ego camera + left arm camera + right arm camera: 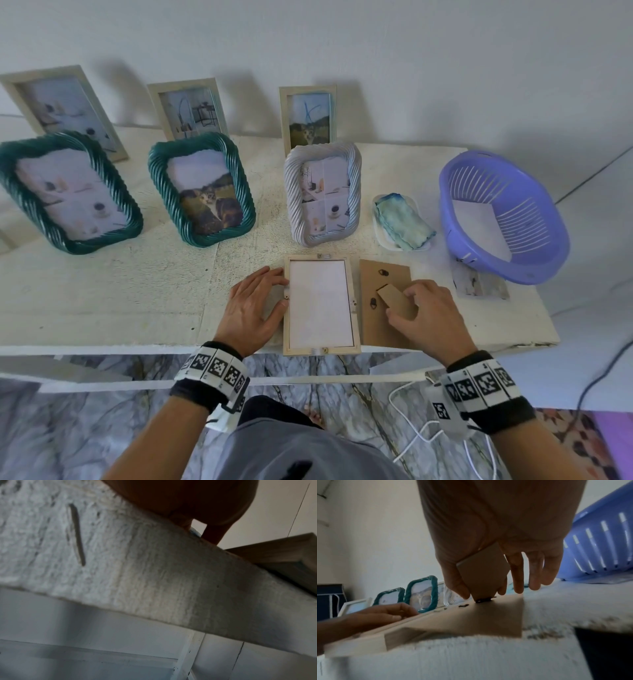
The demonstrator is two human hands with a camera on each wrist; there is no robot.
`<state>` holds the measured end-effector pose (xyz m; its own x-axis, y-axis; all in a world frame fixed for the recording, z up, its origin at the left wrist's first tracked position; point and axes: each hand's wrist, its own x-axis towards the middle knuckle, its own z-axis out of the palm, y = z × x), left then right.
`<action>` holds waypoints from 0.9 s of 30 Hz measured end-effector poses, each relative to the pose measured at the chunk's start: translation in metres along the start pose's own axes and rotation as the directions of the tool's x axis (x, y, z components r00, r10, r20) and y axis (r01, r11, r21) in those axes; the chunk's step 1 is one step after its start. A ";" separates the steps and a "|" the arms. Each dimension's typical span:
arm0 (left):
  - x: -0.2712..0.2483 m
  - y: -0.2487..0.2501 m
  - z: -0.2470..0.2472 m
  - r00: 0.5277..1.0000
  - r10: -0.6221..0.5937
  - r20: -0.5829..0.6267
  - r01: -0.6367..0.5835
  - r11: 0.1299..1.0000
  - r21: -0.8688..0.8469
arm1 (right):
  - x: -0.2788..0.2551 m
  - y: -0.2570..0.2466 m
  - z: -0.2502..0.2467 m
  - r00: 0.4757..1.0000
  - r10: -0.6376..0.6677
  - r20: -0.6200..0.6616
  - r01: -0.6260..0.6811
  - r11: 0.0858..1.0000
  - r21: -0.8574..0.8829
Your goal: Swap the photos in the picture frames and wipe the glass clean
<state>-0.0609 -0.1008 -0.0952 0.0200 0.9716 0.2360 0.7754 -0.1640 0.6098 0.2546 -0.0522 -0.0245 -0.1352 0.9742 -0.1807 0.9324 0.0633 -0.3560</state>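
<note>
A pale wooden frame (356,308) lies face down near the table's front edge, the white back of a photo (320,301) showing inside it. My left hand (255,305) lies flat beside it, fingertips touching its left rail. To the right lies the brown backing board (380,329). My right hand (416,301) pinches the board's raised stand flap (392,296) between thumb and fingers. The right wrist view shows the flap (482,572) standing up in that pinch. A loose photo (479,286) lies partly under the basket. A blue-green cloth (404,221) sits on a small white tray.
Two green twisted frames (68,195) (202,192) and a white twisted one (323,195) stand mid-table, with three pale wooden frames (188,109) behind against the wall. A purple basket (534,260) holding a white sheet is at the right. Cables trail on the floor.
</note>
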 end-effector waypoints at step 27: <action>0.001 -0.002 0.000 1.000 0.003 -0.022 -0.004 1.000 -0.025 | 0.006 -0.095 0.054 0.927 -0.234 0.292 0.294 0.939 -0.179</action>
<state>-0.0622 -0.0997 -0.0964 0.0089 0.9670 0.2545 0.7596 -0.1721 0.6272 0.1469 -0.0637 -0.0413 -0.4419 0.8250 -0.3523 0.8957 0.3843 -0.2236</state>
